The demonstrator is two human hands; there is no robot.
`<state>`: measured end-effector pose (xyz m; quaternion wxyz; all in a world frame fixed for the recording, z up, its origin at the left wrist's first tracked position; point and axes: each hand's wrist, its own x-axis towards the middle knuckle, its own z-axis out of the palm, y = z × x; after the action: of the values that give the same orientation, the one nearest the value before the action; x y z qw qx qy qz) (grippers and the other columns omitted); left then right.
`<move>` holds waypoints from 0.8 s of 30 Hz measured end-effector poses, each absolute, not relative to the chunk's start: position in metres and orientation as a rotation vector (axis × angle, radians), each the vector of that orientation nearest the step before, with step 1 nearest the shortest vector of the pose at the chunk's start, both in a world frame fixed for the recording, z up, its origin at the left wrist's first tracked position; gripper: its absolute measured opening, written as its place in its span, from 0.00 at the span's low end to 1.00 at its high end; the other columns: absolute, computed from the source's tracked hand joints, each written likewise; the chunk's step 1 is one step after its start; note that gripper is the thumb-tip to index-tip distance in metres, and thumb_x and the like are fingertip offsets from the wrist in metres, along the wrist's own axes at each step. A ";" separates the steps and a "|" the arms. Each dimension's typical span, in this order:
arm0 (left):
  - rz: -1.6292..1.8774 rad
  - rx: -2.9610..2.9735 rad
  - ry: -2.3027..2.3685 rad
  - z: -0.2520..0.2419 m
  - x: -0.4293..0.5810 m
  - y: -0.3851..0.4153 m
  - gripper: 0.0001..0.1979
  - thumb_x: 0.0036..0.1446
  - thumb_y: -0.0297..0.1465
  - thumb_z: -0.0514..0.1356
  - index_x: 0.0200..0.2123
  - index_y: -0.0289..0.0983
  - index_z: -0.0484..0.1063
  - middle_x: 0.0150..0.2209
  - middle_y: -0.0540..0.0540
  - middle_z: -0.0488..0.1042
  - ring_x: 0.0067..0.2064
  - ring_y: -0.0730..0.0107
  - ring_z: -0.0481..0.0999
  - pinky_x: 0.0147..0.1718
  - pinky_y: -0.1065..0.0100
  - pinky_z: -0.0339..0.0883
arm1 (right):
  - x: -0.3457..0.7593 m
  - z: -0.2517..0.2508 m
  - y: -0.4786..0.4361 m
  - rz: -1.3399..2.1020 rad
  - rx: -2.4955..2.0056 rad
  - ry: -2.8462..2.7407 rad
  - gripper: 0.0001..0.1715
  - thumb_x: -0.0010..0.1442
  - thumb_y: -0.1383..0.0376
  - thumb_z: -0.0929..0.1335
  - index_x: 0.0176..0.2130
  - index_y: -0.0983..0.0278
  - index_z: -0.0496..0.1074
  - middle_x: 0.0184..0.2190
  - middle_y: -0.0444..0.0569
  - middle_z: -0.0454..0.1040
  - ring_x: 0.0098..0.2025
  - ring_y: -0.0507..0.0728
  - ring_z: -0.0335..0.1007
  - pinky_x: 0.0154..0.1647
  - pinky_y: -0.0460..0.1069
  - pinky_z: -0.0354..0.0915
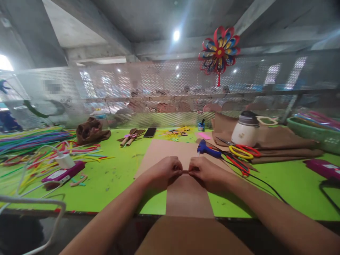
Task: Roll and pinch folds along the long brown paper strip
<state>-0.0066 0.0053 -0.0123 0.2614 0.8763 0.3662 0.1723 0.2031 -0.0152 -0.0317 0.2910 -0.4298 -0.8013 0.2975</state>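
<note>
A strip of brown paper runs from my hands down to the table's front edge. At its far end, a narrow rolled or folded edge is pinched between the fingertips of my left hand and my right hand. Both hands are closed, a small gap apart. Under and beyond them lies a larger sheet of brown paper. Just past my right hand rests a blue glue gun, its dark cord trailing right. Scissors with red and yellow handles lie farther right.
Colored pipe cleaners and a purple power strip occupy the left. Near the back are crumpled brown paper, small rolled-paper pieces and a phone. A cream jug and green basket stand right. Perforated screen behind.
</note>
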 end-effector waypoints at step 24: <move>0.339 2.712 0.961 -0.029 -0.012 0.020 0.09 0.48 0.24 0.52 0.33 0.37 0.70 0.32 0.49 0.68 0.31 0.72 0.65 0.29 0.73 0.56 | 0.209 -0.020 -0.022 0.259 -1.154 -2.584 0.08 0.54 0.72 0.63 0.32 0.67 0.72 0.31 0.49 0.71 0.32 0.53 0.63 0.31 0.46 0.53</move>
<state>-0.0125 0.0204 -0.0291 0.1217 0.9291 0.3293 0.1161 0.2087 -0.0225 -0.0201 0.1494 -0.4015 -0.8991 0.0900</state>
